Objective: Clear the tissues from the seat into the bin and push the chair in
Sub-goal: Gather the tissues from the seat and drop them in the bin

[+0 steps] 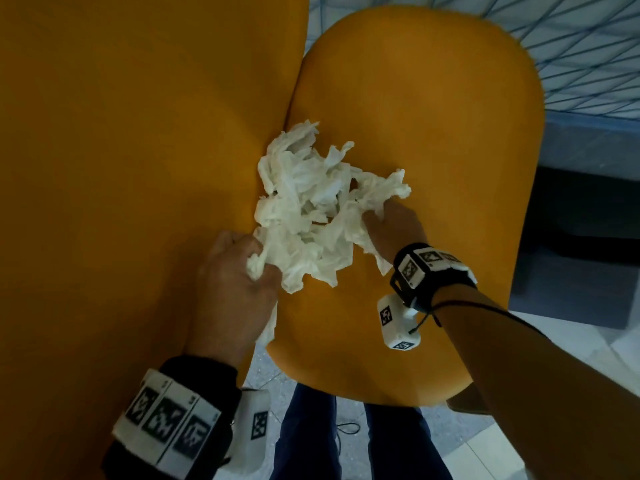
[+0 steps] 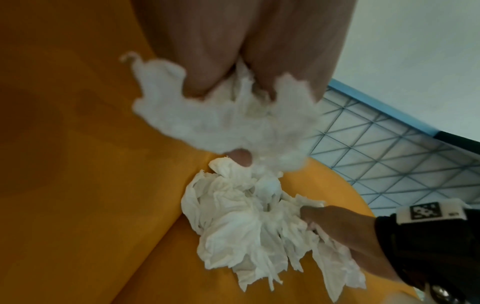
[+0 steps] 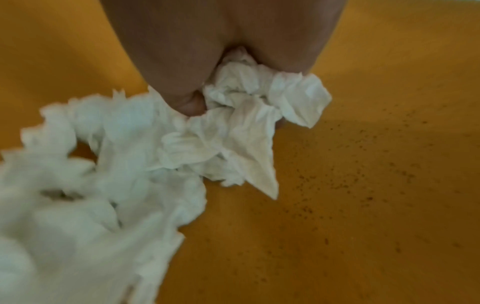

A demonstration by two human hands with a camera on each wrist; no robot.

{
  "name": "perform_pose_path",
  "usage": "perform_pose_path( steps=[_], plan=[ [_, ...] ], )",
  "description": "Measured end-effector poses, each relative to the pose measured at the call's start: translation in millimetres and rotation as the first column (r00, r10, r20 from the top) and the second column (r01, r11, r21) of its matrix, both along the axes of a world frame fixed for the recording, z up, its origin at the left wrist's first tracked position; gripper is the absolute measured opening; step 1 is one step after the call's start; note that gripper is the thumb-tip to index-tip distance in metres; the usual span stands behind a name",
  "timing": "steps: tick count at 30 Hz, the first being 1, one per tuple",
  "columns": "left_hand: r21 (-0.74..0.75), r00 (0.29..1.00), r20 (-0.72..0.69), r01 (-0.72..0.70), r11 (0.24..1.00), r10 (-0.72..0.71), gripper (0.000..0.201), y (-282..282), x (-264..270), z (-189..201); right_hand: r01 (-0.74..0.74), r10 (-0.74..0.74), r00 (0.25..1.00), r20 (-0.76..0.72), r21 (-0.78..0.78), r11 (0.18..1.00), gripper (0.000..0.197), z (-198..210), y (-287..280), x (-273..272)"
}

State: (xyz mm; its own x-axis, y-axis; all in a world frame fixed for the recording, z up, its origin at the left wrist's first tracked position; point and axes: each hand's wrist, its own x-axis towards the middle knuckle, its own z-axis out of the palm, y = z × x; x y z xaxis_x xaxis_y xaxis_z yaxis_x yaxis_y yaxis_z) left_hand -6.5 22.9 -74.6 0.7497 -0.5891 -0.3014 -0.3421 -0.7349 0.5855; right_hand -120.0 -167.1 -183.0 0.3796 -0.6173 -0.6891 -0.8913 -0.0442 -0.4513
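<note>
A heap of crumpled white tissues [image 1: 311,202] lies on the orange chair seat [image 1: 433,133], close to the orange backrest [image 1: 121,133]. My left hand [image 1: 239,268] grips the heap's near-left end, its fingers curled round a wad of tissue [image 2: 207,123]. My right hand [image 1: 391,226] clutches the heap's right side, fingers buried in the paper [image 3: 246,98]. In the left wrist view the rest of the tissues [image 2: 246,222] lie on the seat with the right hand [image 2: 337,228] at their edge. No bin is in view.
A blue-lined grid floor [image 1: 571,46] shows beyond the seat. A dark low object [image 1: 581,237] stands to the seat's right. My legs [image 1: 346,445] are at the seat's front edge. The seat [image 3: 363,185] bears small dark specks.
</note>
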Motion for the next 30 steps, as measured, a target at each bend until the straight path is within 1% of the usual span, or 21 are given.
perform_pose_path(
  steps=[2, 3, 6, 8, 9, 10, 11, 12, 13, 14, 15, 16, 17, 18, 20, 22, 24, 25, 27, 28, 30],
  plan=[
    [0.010, 0.998, -0.055, -0.006, 1.000, 0.007, 0.017, 1.7, -1.6, 0.4, 0.071, -0.070, 0.996, 0.058, -0.013, 0.997, 0.023, 9.6, -0.1, -7.4],
    [0.011, 0.996, -0.093, -0.009, 1.000, 0.010, 0.021, 1.6, -3.1, 1.3, 0.099, -0.098, 0.993, 0.067, -0.021, 0.995, 0.021, 15.5, 0.4, -11.1],
    [0.024, 0.985, -0.173, 0.003, 1.000, 0.002, 0.031, -2.1, -8.7, -1.0, 0.196, -0.190, 0.976, 0.105, -0.055, 0.979, 0.022, 32.0, 2.4, -25.6],
    [0.072, 0.978, -0.207, 0.046, 0.996, -0.030, 0.030, -5.3, -13.0, -7.3, 0.237, -0.227, 0.964, 0.138, -0.059, 0.970, 0.022, 38.9, 5.5, -36.4],
    [0.104, 0.975, -0.209, 0.094, 0.990, -0.070, 0.030, -6.8, -15.1, -11.8, 0.265, -0.254, 0.954, 0.162, -0.047, 0.963, 0.020, 39.2, 7.4, -42.5],
    [0.144, 0.972, -0.194, 0.162, 0.976, -0.133, 0.031, -8.7, -17.8, -16.9, 0.280, -0.269, 0.947, 0.175, -0.040, 0.959, 0.013, 38.7, 8.8, -48.7],
    [0.195, 0.964, -0.165, 0.241, 0.951, -0.210, 0.034, -11.0, -20.7, -22.2, 0.278, -0.264, 0.946, 0.187, -0.051, 0.959, 0.017, 38.5, 10.4, -52.7],
    [0.252, 0.949, -0.130, 0.313, 0.916, -0.288, 0.040, -13.3, -22.1, -28.8, 0.273, -0.255, 0.947, 0.192, -0.073, 0.959, 0.028, 36.9, 11.5, -54.7],
    [0.306, 0.930, -0.100, 0.367, 0.878, -0.354, 0.046, -14.9, -23.8, -36.4, 0.283, -0.261, 0.945, 0.198, -0.091, 0.955, 0.033, 35.1, 13.1, -56.2],
    [0.351, 0.913, -0.080, 0.402, 0.846, -0.400, 0.051, -15.5, -24.9, -45.1, 0.298, -0.272, 0.939, 0.209, -0.103, 0.949, 0.029, 35.1, 14.2, -56.7],
    [0.388, 0.901, -0.066, 0.419, 0.821, -0.429, 0.054, -15.6, -24.9, -53.6, 0.315, -0.283, 0.932, 0.226, -0.119, 0.942, 0.021, 34.8, 14.6, -55.9],
    [0.416, 0.894, -0.053, 0.424, 0.804, -0.444, 0.054, -15.5, -24.0, -61.8, 0.330, -0.291, 0.925, 0.247, -0.138, 0.934, 0.015, 34.0, 14.8, -54.0],
    [0.435, 0.892, -0.040, 0.422, 0.796, -0.451, 0.049, -15.7, -22.4, -68.1, 0.341, -0.295, 0.918, 0.266, -0.148, 0.928, 0.016, 32.7, 14.3, -51.5],
    [0.439, 0.892, -0.027, 0.416, 0.797, -0.451, 0.040, -16.0, -20.2, -72.7, 0.338, -0.289, 0.917, 0.273, -0.155, 0.928, 0.021, 29.4, 13.4, -48.5],
    [0.407, 0.903, -0.004, 0.394, 0.824, -0.430, 0.025, -16.2, -15.3, -75.2, 0.275, -0.237, 0.946, 0.222, -0.160, 0.948, 0.035, 20.7, 9.3, -41.1],
    [0.359, 0.916, 0.010, 0.371, 0.857, -0.400, 0.022, -15.2, -10.7, -71.5, 0.158, -0.146, 0.985, 0.093, -0.139, 0.978, 0.051, 9.9, 5.3, -33.7],
    [0.309, 0.929, 0.034, 0.341, 0.888, -0.369, 0.022, -12.2, -7.4, -62.1, 0.001, -0.007, 0.999, -0.041, -0.132, 0.991, 0.062, -0.4, 4.6, -28.6],
    [0.277, 0.939, 0.048, 0.316, 0.907, -0.342, 0.022, -10.6, -5.8, -56.3, -0.071, 0.059, 0.994, -0.087, -0.143, 0.987, 0.061, -5.3, 5.1, -27.7],
    [0.224, 0.955, 0.078, 0.262, 0.939, -0.286, 0.023, -7.6, -2.2, -44.5, -0.148, 0.122, 0.983, -0.134, -0.201, 0.968, 0.046, -9.5, 4.9, -26.8],
    [0.206, 0.961, 0.087, 0.242, 0.948, -0.264, 0.022, -5.8, -0.3, -39.2, -0.148, 0.118, 0.982, -0.146, -0.218, 0.965, 0.037, -9.6, 3.3, -26.6],
    [0.161, 0.968, 0.085, 0.222, 0.962, -0.238, 0.015, -2.6, 2.3, -28.8, -0.097, 0.066, 0.987, -0.150, -0.204, 0.974, 0.033, -6.7, -1.3, -27.0]
  ],
)
